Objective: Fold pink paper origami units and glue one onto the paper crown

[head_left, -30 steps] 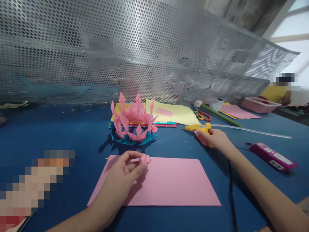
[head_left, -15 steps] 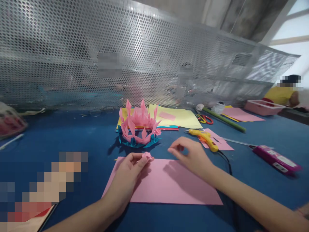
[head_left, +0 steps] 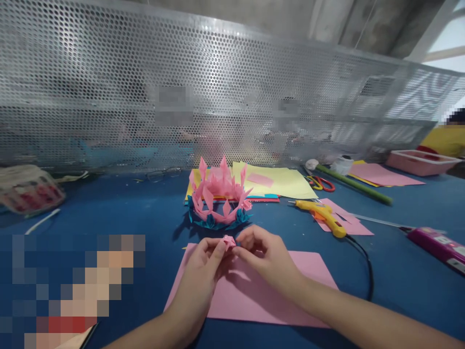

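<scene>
A small folded pink paper flower [head_left: 228, 242] is pinched between the thumb and fingers of my left hand [head_left: 203, 266]. My right hand [head_left: 269, 259] is curled at the flower's right side, its thumb and fingertips at the edge of the paper. Both hands are over a large pink paper sheet [head_left: 269, 305] lying on the blue table. Just beyond them stands a pink paper crown [head_left: 209, 198] with tall points, a small pink flower on its right side and blue folded paper around its base.
A yellow glue gun [head_left: 323, 215] rests on pink paper to the right, its black cord running toward me. Further right lies a purple-handled tool [head_left: 436, 247]. Scissors [head_left: 323, 184], a green stick [head_left: 356, 184] and a pink basket [head_left: 423, 162] are behind. A metal mesh screen [head_left: 218, 72] closes the back.
My right hand has come in leftward to the paper flower, its fingers now at the flower's edge. The left hand keeps its pinch. The whole view has shifted slightly.
</scene>
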{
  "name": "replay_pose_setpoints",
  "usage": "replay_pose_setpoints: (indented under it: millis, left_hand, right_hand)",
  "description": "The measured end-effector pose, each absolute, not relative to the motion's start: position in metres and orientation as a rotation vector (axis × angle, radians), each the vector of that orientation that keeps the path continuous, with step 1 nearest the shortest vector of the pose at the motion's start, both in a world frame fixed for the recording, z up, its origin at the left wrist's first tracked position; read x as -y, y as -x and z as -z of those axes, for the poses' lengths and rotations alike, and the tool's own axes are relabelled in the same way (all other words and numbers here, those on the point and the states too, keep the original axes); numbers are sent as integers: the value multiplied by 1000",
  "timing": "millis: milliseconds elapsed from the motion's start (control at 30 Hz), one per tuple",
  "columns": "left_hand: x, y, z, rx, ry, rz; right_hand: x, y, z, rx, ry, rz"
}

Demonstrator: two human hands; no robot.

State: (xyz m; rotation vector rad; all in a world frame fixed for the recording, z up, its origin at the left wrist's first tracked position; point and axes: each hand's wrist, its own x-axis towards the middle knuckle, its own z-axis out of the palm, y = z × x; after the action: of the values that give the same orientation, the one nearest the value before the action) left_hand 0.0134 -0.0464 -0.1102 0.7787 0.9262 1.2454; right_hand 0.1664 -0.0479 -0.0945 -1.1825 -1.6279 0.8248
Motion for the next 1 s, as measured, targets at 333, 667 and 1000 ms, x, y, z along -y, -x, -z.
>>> replay_pose_setpoints:
  millis: [333,667,1000]
  left_hand:
    - [47,-13,102,-930,-873,-1175]
    - [45,-9,94,-1159,-1025,-1219]
    - [-7,32,53,-1405,-1719,-1152]
  right_hand:
    - [49,-171,92,1654,1105,-767]
    - [50,-175,88,1563,1097,-738]
    - [50,-178,87,1567,1058,-708]
